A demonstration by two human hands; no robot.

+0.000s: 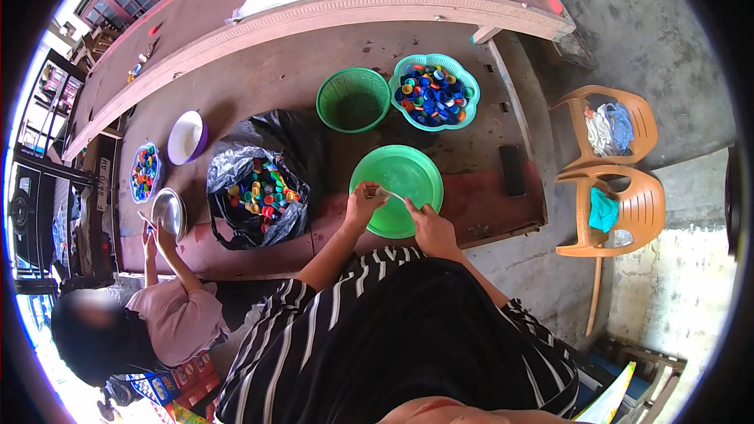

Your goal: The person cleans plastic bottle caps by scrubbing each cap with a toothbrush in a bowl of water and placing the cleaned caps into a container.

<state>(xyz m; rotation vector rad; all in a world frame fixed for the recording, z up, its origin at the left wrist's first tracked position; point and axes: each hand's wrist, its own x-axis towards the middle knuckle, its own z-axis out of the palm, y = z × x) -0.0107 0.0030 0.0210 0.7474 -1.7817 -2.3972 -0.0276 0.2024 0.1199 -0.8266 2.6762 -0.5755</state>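
Note:
My left hand [364,206] is closed around a small object over the near rim of a green plate [408,169]; the object is too small to identify. My right hand [430,225] pinches a thin pale stick-like tool [392,194] whose tip reaches the thing in my left hand. Both hands meet above the plate's near-left edge. Left of them, a black plastic bag [236,165] lies open and full of coloured bottle caps [261,191].
A green basket [353,99] and a teal bowl of bottle caps [434,93] sit beyond the plate. A purple-rimmed white bowl [187,137], a caps plate [144,172] and a metal dish [169,212] lie left, near another person [169,314]. Two plastic chairs [620,180] stand right.

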